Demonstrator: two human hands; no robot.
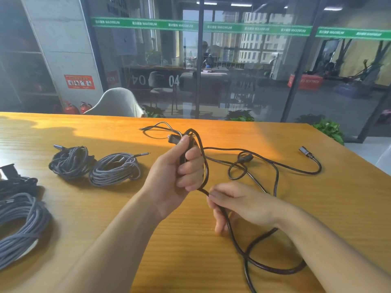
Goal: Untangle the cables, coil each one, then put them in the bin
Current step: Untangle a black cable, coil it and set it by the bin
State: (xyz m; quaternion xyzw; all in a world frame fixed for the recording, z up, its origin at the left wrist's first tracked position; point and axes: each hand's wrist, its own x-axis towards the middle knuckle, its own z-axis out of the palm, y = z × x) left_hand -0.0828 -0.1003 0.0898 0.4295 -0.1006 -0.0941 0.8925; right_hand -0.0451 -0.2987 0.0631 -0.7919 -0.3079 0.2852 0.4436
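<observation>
From the head camera I see my left hand [179,172] raised over the wooden table [105,208], fingers curled round a few loops of the black cable [262,267], with the thumb pressed near a black plug [174,138] sticking out at the top of the fist. My right hand [234,206] sits lower and just beside it, thumb and fingers pinching the same cable where it leaves the loops. From there the cable runs down toward me, crosses itself in a wide loop near the table's front edge, and more of it trails loosely across the right side of the table, ending in a grey connector [304,150] far right. To the left lie coiled bundles: a dark braided coil [70,162], a grey braided coil [114,170] touching it, and a larger grey coil [21,225] at the left edge, with another dark bundle [17,183] just behind it. I can't make out a bin.
</observation>
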